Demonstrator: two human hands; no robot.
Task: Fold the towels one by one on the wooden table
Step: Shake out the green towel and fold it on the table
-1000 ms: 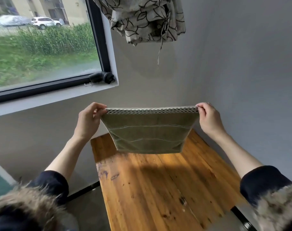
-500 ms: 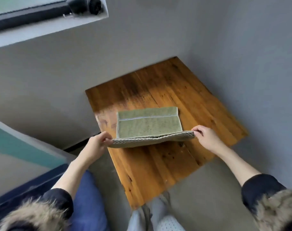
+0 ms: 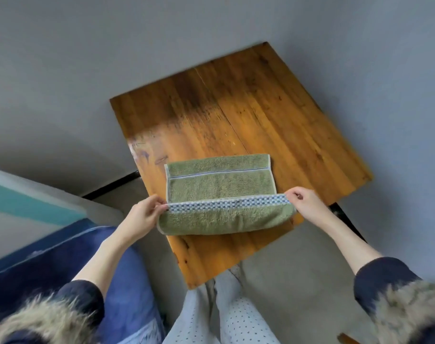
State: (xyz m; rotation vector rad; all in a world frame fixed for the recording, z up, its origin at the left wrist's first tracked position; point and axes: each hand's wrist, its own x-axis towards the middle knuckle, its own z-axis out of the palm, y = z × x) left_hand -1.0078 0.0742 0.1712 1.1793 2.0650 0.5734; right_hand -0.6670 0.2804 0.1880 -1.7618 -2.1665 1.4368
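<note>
We hold the green terry towel with a blue-and-white checked border [image 3: 221, 194] over the near half of the square wooden desk [image 3: 248, 115]. Our left hand [image 3: 143, 216] pinches the left end of the checked border; our right hand [image 3: 307, 204] pinches the right end. The far portion of the towel lies flat on the desk. The near portion curls back over it in a raised roll between both hands. Dotted light trousers [image 3: 226, 316] show below the desk edge.
</note>
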